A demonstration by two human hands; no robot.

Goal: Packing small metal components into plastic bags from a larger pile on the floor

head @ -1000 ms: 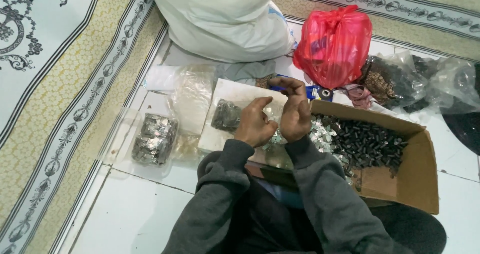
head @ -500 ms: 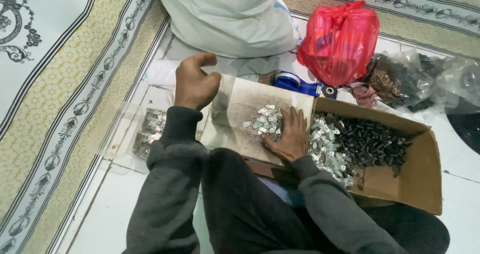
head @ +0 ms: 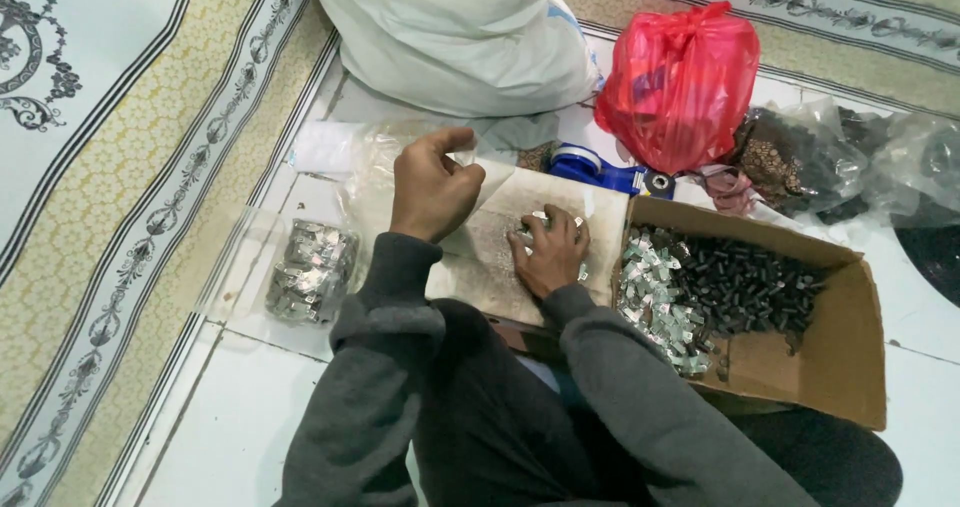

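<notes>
Head camera looked down: right hand (head: 548, 252) lay spread, palm down, on small silvery packets (head: 545, 219) atop the cardboard flap (head: 480, 267), left of the open box (head: 800, 367). Farther left, left hand (head: 432, 185) pinched a clear plastic bag (head: 375, 167).

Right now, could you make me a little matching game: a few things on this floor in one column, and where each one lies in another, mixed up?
Things:
1. red plastic bag
2. cardboard box
3. clear bag of small packets
4. right hand

Places:
A. pressed flat on the pale sheet
B. far side, beside the big white sack
C. on the tiles left of the person's left arm
D. right of the sheet, holding small dark and silvery pieces

Pairs: 1-B, 2-D, 3-C, 4-A
</notes>
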